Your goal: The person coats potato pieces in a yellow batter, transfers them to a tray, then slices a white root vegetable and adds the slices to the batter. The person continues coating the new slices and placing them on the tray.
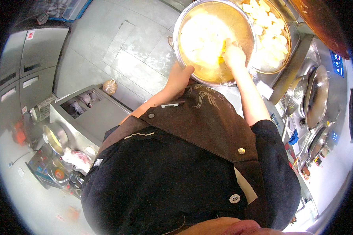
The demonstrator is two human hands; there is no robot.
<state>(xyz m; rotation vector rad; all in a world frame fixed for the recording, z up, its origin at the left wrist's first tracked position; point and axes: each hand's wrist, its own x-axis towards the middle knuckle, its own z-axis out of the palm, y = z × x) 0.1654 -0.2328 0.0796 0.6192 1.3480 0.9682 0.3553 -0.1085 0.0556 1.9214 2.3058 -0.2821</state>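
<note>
A large round metal basin [244, 17] is in front of me at the top of the head view. My left hand [181, 77] grips its near left rim, the thumb on top. My right hand [234, 54] reaches inside over the right part and touches something yellow [222, 53]; whether the fingers close on it I cannot tell. Strong glare washes out most of the basin's contents. Just right of the basin stands a round pan [289, 38] filled with pale cut pieces [270, 32], perhaps sliced vegetable.
Woks [316, 97] and a perforated strainer [295, 91] lie on the steel counter at right. A steel counter unit [103, 108] stands at left, with a metal pot [56, 138] and a plastic bag [78, 158] near it. Steel cabinets [41, 50] line the far left. A tied bag [110, 87] is beside the unit.
</note>
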